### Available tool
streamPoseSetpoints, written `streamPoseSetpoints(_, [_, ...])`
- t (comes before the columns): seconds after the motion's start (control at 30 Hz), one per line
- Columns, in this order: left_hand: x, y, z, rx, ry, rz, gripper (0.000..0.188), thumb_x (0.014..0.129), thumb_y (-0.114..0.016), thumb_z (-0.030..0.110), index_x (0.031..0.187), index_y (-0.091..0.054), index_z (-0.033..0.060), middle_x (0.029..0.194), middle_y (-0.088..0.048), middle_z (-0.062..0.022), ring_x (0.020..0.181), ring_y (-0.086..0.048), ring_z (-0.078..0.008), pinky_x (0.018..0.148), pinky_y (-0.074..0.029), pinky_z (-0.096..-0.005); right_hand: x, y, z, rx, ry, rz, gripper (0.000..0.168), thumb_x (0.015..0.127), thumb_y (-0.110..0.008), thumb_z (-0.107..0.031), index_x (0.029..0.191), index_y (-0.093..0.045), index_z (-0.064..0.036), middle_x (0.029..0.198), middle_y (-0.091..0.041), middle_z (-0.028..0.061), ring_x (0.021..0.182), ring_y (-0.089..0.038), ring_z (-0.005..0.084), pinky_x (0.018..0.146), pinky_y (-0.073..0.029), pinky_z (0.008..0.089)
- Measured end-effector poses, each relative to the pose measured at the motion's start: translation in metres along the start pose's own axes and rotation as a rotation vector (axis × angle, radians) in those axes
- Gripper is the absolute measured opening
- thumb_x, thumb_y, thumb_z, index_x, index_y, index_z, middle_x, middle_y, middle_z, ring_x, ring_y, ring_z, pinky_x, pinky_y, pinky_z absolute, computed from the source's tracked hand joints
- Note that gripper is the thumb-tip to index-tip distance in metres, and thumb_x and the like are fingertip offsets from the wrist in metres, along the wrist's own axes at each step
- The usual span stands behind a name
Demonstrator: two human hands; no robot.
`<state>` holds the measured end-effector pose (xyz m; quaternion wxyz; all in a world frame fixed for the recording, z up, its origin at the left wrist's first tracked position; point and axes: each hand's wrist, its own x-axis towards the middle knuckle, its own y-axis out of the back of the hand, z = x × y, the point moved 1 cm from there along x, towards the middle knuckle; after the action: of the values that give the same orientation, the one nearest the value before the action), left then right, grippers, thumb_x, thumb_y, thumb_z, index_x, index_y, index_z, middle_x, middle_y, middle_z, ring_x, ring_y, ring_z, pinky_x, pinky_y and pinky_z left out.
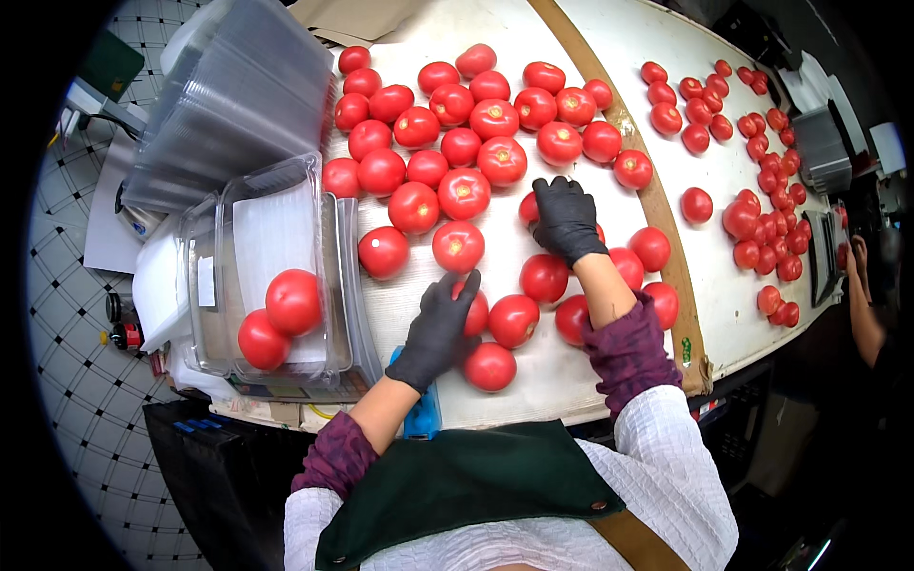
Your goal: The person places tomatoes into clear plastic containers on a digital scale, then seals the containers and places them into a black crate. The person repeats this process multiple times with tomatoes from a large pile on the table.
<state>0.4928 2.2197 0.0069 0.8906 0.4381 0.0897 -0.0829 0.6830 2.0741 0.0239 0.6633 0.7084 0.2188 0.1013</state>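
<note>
My left hand, in a black glove, has its fingers and thumb spread around a red tomato; whether it grips it is unclear. Farther right and forward, my right hand, also gloved in black, curls its fingers and thumb about another tomato, which it partly covers. Just below the left hand rests a tomato, with one more tomato to its right. On the left, an open clear plastic container with a white liner holds two tomatoes.
Tall stacked clear plastic containers stand behind the open one. Many loose tomatoes cover the white table. A brown tape strip crosses it. More tomatoes lie beyond. Another person's arm shows at far right.
</note>
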Motion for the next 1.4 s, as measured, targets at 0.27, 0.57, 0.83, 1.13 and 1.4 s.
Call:
streamPoseSetpoints(0.27, [-0.013,0.014,0.007,0.018,0.073,-0.046,0.096,0.061,-0.075,0.025,0.140,-0.023,0.0172,0.131,-0.032,-0.0268,0.115,-0.039,-0.0450,0.088,-0.045,-0.0478,0.081,-0.035,-0.032,-0.100,0.223,0.238,0.062,0.070,-0.061,-0.013,0.128,-0.041,-0.018,0.118,-0.045,0.0234,0.094,-0.054,0.0387,0.074,-0.049,0.0464])
streamPoseSetpoints(0.57, [-0.128,0.177,-0.033,-0.202,-0.103,0.784,0.090,0.061,-0.079,0.015,0.136,-0.031,0.0076,0.131,-0.039,-0.0154,0.115,-0.046,-0.0303,0.094,-0.043,-0.0408,0.024,0.056,-0.017,1.806,0.069,0.044,0.056,0.076,-0.068,-0.018,0.126,-0.044,-0.011,0.123,-0.048,0.0100,0.110,-0.052,0.0265,0.087,-0.050,0.0404])
streamPoseSetpoints(0.83, [-0.094,0.206,-0.128,0.185,0.112,0.686,0.085,0.067,-0.073,0.030,0.139,-0.030,0.0162,0.134,-0.037,-0.0176,0.122,-0.039,-0.0360,0.103,-0.027,-0.0502,0.009,0.071,-0.263,0.531,0.864,0.524,0.063,0.074,-0.070,-0.021,0.129,-0.042,-0.009,0.131,-0.040,0.0184,0.116,-0.046,0.0351,0.098,-0.038,0.0407])
streamPoseSetpoints(1.13, [-0.199,0.235,-0.200,-0.108,0.092,0.867,0.050,0.084,-0.062,0.019,0.128,-0.046,0.0046,0.129,-0.047,-0.0120,0.122,-0.041,-0.0215,0.102,-0.031,-0.0329,-0.009,0.045,-0.183,1.029,0.396,0.326,0.039,0.082,-0.063,-0.015,0.117,-0.053,-0.001,0.110,-0.059,0.0130,0.103,-0.057,0.0233,0.090,-0.043,0.0319])
streamPoseSetpoints(1.4, [-0.256,0.223,-0.269,-0.887,0.657,0.909,0.032,0.088,-0.056,0.032,0.109,-0.057,0.0081,0.092,-0.059,-0.0011,0.081,-0.056,-0.0090,0.070,-0.046,-0.0251,-0.148,0.003,-0.219,1.613,-0.027,-0.642,0.028,0.089,-0.056,-0.026,0.102,-0.057,-0.001,0.084,-0.065,0.0100,0.064,-0.063,0.0149,0.055,-0.048,0.0236])
